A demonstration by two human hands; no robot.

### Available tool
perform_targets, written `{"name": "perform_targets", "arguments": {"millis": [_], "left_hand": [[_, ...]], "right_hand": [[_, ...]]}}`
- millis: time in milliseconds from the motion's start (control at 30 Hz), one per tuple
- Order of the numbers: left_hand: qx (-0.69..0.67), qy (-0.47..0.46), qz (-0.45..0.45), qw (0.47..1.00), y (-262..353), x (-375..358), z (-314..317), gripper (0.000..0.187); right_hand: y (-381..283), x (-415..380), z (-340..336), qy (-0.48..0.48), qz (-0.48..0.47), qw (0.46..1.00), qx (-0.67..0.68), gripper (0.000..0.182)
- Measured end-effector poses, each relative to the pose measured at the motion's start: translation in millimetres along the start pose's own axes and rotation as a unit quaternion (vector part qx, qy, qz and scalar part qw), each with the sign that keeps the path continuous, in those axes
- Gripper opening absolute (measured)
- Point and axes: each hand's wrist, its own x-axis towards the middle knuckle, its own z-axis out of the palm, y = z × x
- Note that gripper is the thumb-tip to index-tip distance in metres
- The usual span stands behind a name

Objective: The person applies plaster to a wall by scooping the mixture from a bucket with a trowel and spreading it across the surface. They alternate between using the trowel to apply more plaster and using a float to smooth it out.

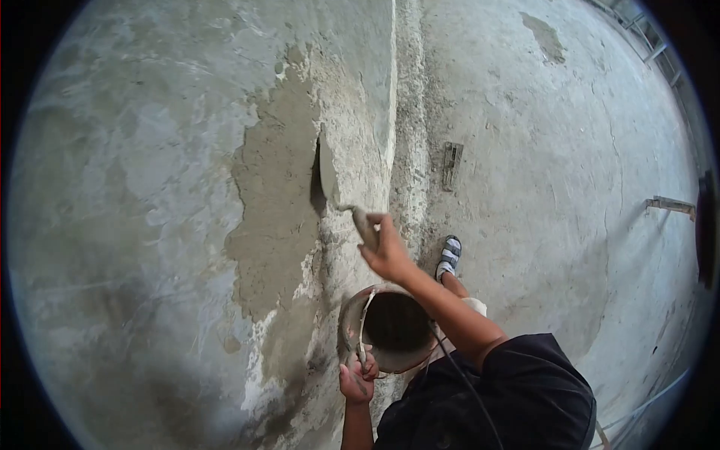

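Observation:
My right hand (388, 251) is closed round the handle of a trowel (328, 174), whose blade stands edge-on to the camera against the wall (135, 180). A dark shadow lies beside the blade on a patch of wet grey mortar (274, 187). Lower down, my left hand (360, 379) grips the handle of a bucket (349, 319) at the near side of its rim. The bucket is close to the wall, below my right forearm, and its inside looks dark.
Rough bare plaster (352, 142) borders the mortar on the right. A small flat rectangular piece (451, 166) lies on the concrete floor (525, 150). My sandalled foot (449, 255) is near the wall base. A bracket-like object (670, 205) stands at far right.

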Motion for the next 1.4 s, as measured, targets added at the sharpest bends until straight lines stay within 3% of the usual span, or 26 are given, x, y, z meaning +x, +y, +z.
{"name": "perform_targets", "arguments": {"millis": [67, 200, 300, 400, 533, 633, 833, 1000, 1167, 1400], "left_hand": [[-0.002, 0.008, -0.011, 1.0, -4.6, 2.5, -2.4, 0.087], [0.002, 0.004, -0.029, 1.0, -8.8, 9.2, -5.9, 0.087], [-0.004, -0.003, -0.035, 0.999, -8.2, 12.9, -12.9, 0.086], [-0.009, 0.003, -0.036, 0.999, -11.3, 12.2, -13.8, 0.086], [-0.011, 0.012, -0.037, 0.999, -12.1, 13.3, -16.5, 0.086], [-0.011, 0.016, -0.036, 0.999, -11.5, 14.7, -17.0, 0.086], [-0.011, 0.009, -0.044, 0.999, -9.6, 18.9, -12.3, 0.087], [-0.005, 0.019, -0.05, 0.999, -8.4, 21.3, -7.3, 0.086], [-0.007, 0.032, -0.048, 0.998, -15.5, 20.2, -13.2, 0.085], [-0.056, 0.025, -0.063, 0.996, -13.9, 21.1, -12.8, 0.085]], "right_hand": [[-4.2, -21.8, 18.4, -0.032, 0.056, 0.998, 0.013, 0.055], [21.6, -72.7, 29.9, -0.045, -0.011, 0.999, -0.021, 0.06], [26.1, -81.0, 14.7, -0.045, 0.048, 0.998, -0.009, 0.061], [27.9, -52.5, 16.6, 0.018, 0.091, 0.995, 0.037, 0.061], [8.7, 10.0, 18.8, 0.071, 0.017, 0.997, 0.01, 0.061], [8.2, 13.6, 38.9, -0.003, 0.03, 1.0, 0.003, 0.06], [26.1, -52.7, 41.1, -0.053, 0.066, 0.996, 0.022, 0.059], [26.0, -35.5, 24.2, -0.02, 0.114, 0.992, 0.04, 0.059], [1.4, 29.3, 30.7, -0.013, 0.038, 0.997, 0.072, 0.062], [-3.7, -34.4, 36.2, -0.058, -0.037, 0.995, 0.066, 0.063]]}}
